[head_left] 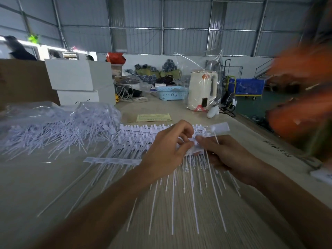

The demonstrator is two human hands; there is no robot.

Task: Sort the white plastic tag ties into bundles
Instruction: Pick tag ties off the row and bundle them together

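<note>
Tag ties (125,139) lie in overlapping rows on the table (45,186), their flat heads pointing away from the person and their thin tails fanning toward the near edge. Readable writing is scarce: the yellow-green paper slip (153,117) just beyond the rows carries print too small to make out, dark handwritten marks run along the table's right edge but cannot be read, and the cream kettle (203,90) bears a small orange emblem that is not legible.

Left of the rows, a loose heap of ties (53,133) spills out of a clear plastic bag (27,108). Beyond the heap stand stacked white boxes (79,78) beside a brown cardboard wall. Beyond the rows sits a light blue basket (170,93), with the kettle to its right and a small white object by the kettle's base. The tabletop is pale beige; the room is a large shed with grey corrugated metal walls and a green floor, where a blue trolley (246,86) stands far to the right. A blurred orange shape fills the right edge.

The left hand (167,150) hovers over the right end of the rows, thumb and fingertips brought together in a pinch on tie heads. The right hand (228,151), touching it fingertip to fingertip, is curled around a gathered bundle of ties (197,168), one tie with its flat label sticking up above the knuckles.
</note>
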